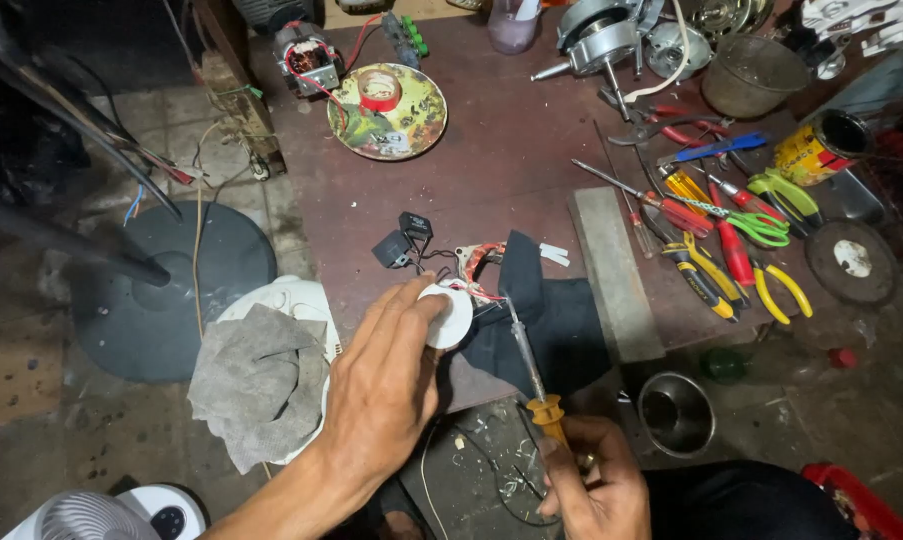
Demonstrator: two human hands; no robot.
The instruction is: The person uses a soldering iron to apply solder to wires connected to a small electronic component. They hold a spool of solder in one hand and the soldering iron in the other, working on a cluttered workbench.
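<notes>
My left hand (383, 385) grips a small round white part (451, 318) at the near edge of the dark workbench (501, 170). Red and white wires (476, 265) run from that part to two small black components (403, 240). My right hand (591, 485) holds a soldering iron (531, 375) by its orange handle, and the metal tip touches the wires beside the white part. A black cloth (551, 320) lies under the work.
Pliers, screwdrivers and cutters (716, 225) lie piled at the right. A grey flat bar (616, 270), a decorated plate with red tape (386, 110), fan motors (601, 40) and a metal cup (676, 412) surround the work. A grey rag (256, 385) and a fan base (171, 290) sit left.
</notes>
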